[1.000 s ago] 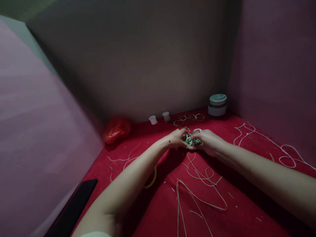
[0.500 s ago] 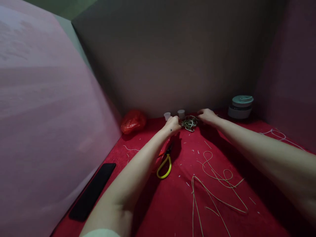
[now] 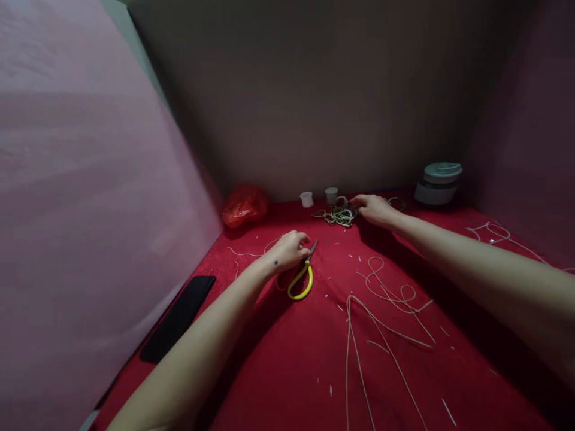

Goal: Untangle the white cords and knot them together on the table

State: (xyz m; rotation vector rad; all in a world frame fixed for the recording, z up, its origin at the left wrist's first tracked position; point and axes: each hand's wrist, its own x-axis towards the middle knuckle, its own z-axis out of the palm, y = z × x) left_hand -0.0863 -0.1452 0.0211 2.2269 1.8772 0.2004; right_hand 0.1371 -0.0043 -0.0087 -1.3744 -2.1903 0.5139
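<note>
My left hand (image 3: 291, 248) is over the scissors (image 3: 300, 282), its fingers loosely bent and apart, holding nothing that I can see. The scissors have yellow handles and dark blades; one handle is partly hidden by the hand. At the back, my right hand (image 3: 374, 209) has its fingertips closed at the right side of a tangled heap of pale green braided cords (image 3: 339, 214). A cord loop lies against those fingertips, and another braided loop (image 3: 397, 202) shows behind the wrist.
Two small white cups (image 3: 306, 199) stand near the back wall, by a red plastic bag (image 3: 245, 206). A lidded container (image 3: 438, 184) sits back right. Tan cords (image 3: 390, 293) and scraps lie on the red cloth (image 3: 287, 359). A black phone-like slab (image 3: 178, 318) and white cord (image 3: 503, 234) flank them.
My left hand has come away from the cord heap, moving left and nearer me to the scissors. My right hand has shifted slightly left onto the heap. The view has tilted down.
</note>
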